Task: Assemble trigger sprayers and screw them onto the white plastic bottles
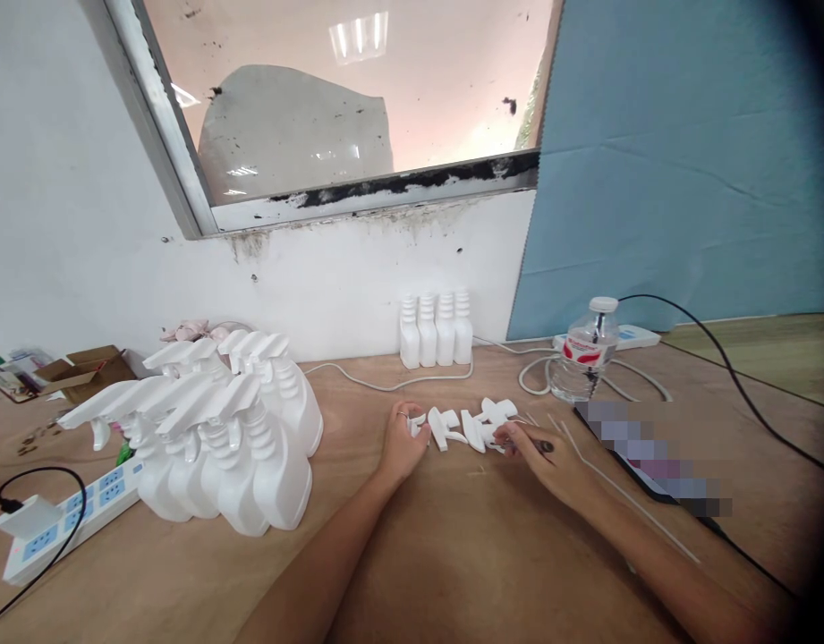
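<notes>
In the middle of the table, several white trigger spray heads [474, 431] lie in a row between my hands. My left hand [403, 445], a ring on one finger, curls around the spray head [418, 426] at the left end. At the right end, my right hand [539, 458] is closed on a slim dark pen-like tool [543, 444], its exact kind unclear. Its fingertips are close beside a white spray head [498, 410]; whether they touch it, I cannot tell. Thin pale tubes [619, 483] lie by my right forearm.
Left stand several white spray bottles [277, 474] with heads fitted, beside a power strip [82, 519] and a cardboard box [89, 371]. Several headless white bottles [445, 335] line the wall. Right are a water bottle [579, 367], cables and a partly blurred phone-like device [653, 461].
</notes>
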{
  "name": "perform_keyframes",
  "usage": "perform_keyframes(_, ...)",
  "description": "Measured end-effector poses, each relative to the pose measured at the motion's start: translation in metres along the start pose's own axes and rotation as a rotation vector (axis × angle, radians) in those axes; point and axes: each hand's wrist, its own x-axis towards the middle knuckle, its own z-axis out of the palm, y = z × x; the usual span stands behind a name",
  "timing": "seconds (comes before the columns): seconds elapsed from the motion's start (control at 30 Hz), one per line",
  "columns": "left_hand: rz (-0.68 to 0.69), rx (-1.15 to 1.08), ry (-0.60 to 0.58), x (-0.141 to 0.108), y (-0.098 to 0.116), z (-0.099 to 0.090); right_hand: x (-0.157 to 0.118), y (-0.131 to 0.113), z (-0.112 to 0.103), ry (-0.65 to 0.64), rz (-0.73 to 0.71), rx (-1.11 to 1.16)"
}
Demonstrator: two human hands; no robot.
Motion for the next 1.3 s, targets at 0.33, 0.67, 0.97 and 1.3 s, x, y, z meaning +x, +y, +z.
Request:
perform_keyframes(0.33,-0.001,0.048,-0.008,0.000,-0.001,0.000,0.004,-0.009,-0.016,0.149,0.166,0.064)
perform_keyframes(0.67,0.009,0.055,-0.011,0.000,0.000,0.000,0.007,0.000,-0.039,0.370,0.215,-0.078)
perform_keyframes(0.97,0.011,0.055,-0.006,0.000,0.000,0.001,0.015,0.005,-0.033,0.154,0.214,-0.132)
perform_keyframes(1.3,0.014,0.050,-0.005,0.000,-0.002,0.001,0.016,0.016,-0.033,0.204,0.175,-0.179)
